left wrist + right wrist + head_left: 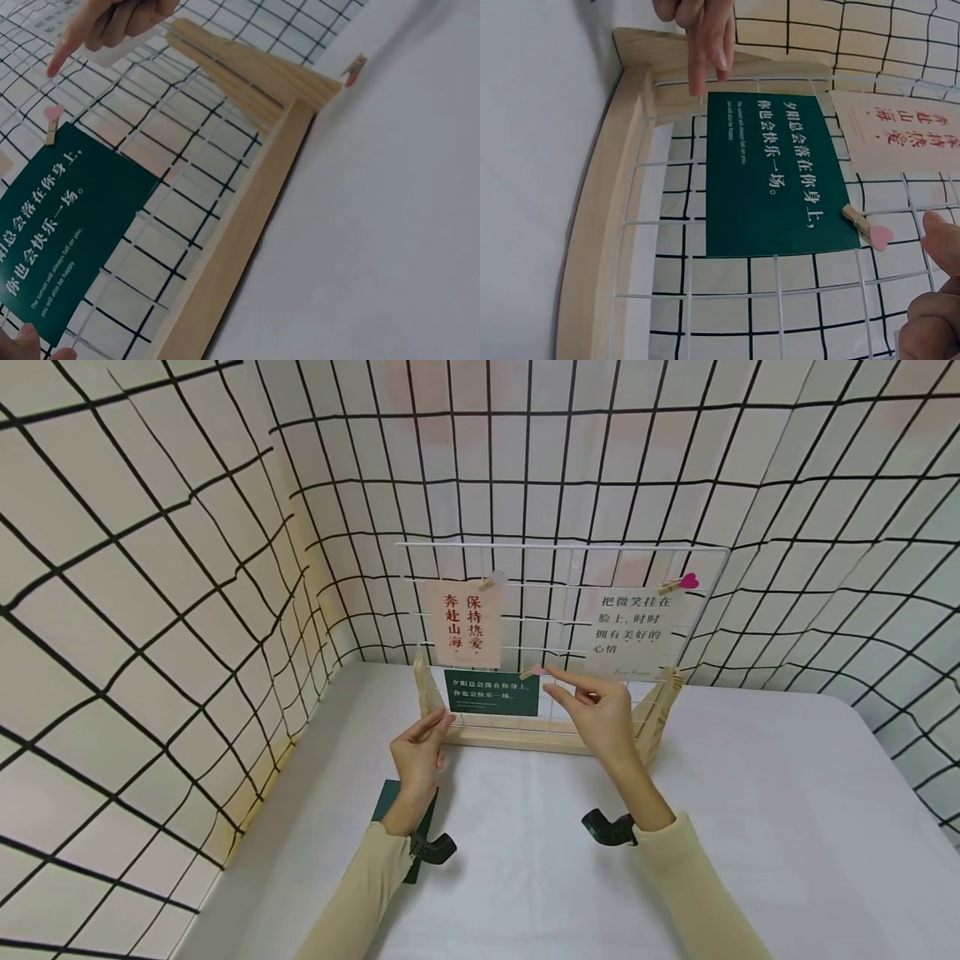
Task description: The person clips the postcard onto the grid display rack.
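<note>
From the head view, my left hand [417, 758] is at the lower left corner of the green card [491, 695], which hangs low on the white wire rack [570, 547] with a pink heart clip [533, 672] at its upper right corner. My right hand [604, 718] is just beside that clip, thumb and first finger apart. Higher up hang a pink card [467, 647] and a white card [637, 656]; a dark green item [386, 795] lies on the worktop [750, 793], partly under my left forearm. From the left wrist, my right first finger points down near the heart, the other fingers curled, and a small wooden clip [355, 70] lies beyond the wooden base [240, 232]. From the right wrist, my left thumb and first finger reach straight to the green card's corner, tips slightly spread; my right thumb is clear of the clip.
</note>
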`<state>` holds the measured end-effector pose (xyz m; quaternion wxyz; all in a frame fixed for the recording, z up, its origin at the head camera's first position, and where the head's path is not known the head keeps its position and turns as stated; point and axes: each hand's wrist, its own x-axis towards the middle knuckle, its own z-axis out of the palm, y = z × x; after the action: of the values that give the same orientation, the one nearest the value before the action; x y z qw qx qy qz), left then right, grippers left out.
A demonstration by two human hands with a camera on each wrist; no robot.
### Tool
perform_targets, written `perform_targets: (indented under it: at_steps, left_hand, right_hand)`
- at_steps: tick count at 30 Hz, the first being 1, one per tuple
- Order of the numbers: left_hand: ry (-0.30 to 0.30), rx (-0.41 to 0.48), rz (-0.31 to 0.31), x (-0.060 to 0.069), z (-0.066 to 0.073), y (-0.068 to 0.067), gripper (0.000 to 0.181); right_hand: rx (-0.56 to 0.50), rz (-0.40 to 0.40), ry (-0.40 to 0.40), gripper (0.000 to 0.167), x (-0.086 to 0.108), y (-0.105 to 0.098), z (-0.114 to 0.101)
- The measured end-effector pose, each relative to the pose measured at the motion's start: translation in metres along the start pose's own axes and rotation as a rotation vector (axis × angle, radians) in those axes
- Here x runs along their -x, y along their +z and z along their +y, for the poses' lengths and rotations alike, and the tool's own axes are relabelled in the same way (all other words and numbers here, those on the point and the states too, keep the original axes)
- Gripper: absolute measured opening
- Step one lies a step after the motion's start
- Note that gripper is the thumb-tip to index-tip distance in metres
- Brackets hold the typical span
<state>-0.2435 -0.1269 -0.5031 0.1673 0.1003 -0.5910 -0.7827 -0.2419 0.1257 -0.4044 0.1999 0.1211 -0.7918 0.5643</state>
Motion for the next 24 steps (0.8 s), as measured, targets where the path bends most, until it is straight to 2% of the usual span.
perform_targets:
  at_steps: [4,8,12,16,19,21,24]
  left_hand:
    - [-0.001,-0.084,-0.007,0.005,0.007,-0.01,0.025]
    - [-0.011,-0.166,-0.028,0.007,0.013,-0.027,0.026]
    - [-0.023,-0.267,-0.107,0.01,0.022,-0.047,0.027]
    - [-0.026,-0.415,-0.231,0.011,0.028,-0.064,0.026]
    - [-0.002,-0.558,-0.307,0.009,0.031,-0.075,0.023]
    - [0.017,-0.647,-0.331,0.009,0.031,-0.081,0.02]
    - [0.049,-0.795,-0.315,0.011,0.033,-0.09,0.021]
  right_hand:
    - [-0.004,0.004,0.049,0.028,0.01,-0.005,0.002]
    - [0.017,-0.004,0.092,0.029,0.02,-0.011,0.008]
    - [0.029,-0.024,0.178,0.032,0.033,-0.02,0.018]
    - [0.054,-0.042,0.258,0.033,0.048,-0.032,0.03]
    - [0.077,-0.066,0.315,0.034,0.062,-0.042,0.043]
    - [0.101,-0.078,0.347,0.035,0.073,-0.049,0.051]
    - [0.14,-0.093,0.389,0.038,0.088,-0.06,0.063]
